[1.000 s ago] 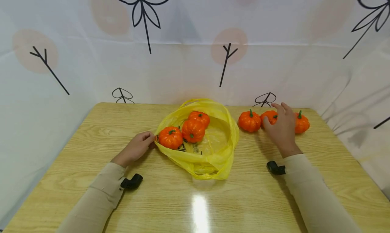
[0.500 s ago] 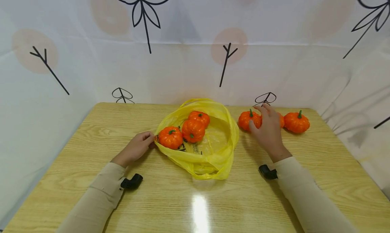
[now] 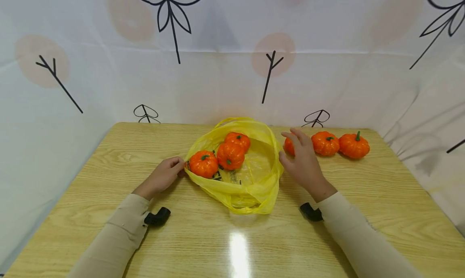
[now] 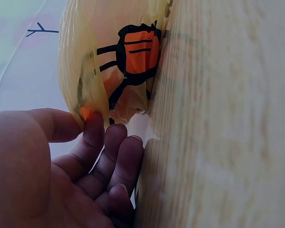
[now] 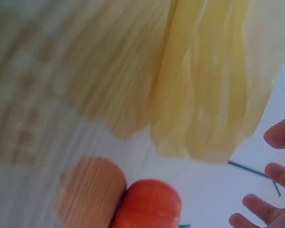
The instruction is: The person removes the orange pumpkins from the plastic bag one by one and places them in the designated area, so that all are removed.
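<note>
A yellow plastic bag (image 3: 254, 195) lies with its mouth wide open on the table, three small orange pumpkins (image 3: 204, 165) inside. My left hand (image 3: 163, 176) pinches the bag's left rim between thumb and finger, as the left wrist view shows on the thin plastic (image 4: 80, 61). At the bag's right rim is my right hand (image 3: 304, 165), fingers spread and holding nothing. It partly hides the nearest of three pumpkins outside the bag, an orange pumpkin (image 3: 289, 145). In the right wrist view, a pumpkin (image 5: 152, 204) shows below the bag's side, apart from the fingertips (image 5: 280, 135).
Two more pumpkins, one in the middle (image 3: 325, 143) and one with an upright green stem (image 3: 354, 145), sit in a row at the back right. The wooden table (image 3: 196, 241) meets a patterned white cloth (image 3: 218, 84) behind it.
My right hand has moved left along the row of pumpkins, from the right-hand ones to the bag's right rim. The left hand has stayed at the left rim.
</note>
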`<act>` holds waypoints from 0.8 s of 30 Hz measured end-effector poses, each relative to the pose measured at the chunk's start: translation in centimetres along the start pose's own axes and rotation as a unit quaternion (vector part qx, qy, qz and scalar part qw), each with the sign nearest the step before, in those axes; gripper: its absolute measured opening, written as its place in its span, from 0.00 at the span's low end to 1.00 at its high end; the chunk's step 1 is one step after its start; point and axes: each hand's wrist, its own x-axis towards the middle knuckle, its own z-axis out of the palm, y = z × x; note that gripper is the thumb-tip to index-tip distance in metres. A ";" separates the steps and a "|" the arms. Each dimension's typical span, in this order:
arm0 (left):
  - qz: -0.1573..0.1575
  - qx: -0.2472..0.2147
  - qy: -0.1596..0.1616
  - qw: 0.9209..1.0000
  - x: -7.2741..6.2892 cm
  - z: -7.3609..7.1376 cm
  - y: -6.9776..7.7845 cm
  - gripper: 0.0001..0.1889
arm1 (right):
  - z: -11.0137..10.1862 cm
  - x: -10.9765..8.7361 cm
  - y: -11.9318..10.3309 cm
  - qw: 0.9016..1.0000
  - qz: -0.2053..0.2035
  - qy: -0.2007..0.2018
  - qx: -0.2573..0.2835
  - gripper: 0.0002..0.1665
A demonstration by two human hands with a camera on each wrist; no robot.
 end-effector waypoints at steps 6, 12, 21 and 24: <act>-0.004 -0.003 -0.002 1.000 0.1 -0.1 -0.2 0.18 | 0.6 -0.7 -1.2 0.999 -0.037 -0.010 -0.003 0.30; 0.001 -0.003 -0.002 1.000 -0.1 0.0 0.1 0.19 | 1.1 -1.3 -2.8 0.998 -0.058 -0.029 0.006 0.31; 0.008 0.008 0.003 1.000 0.1 0.1 -0.3 0.18 | 1.4 -1.5 -4.9 0.994 -0.086 -0.071 0.015 0.33; 0.009 0.008 0.002 1.000 0.2 0.1 -0.4 0.18 | 1.6 -1.4 -5.2 0.992 -0.096 -0.084 0.018 0.33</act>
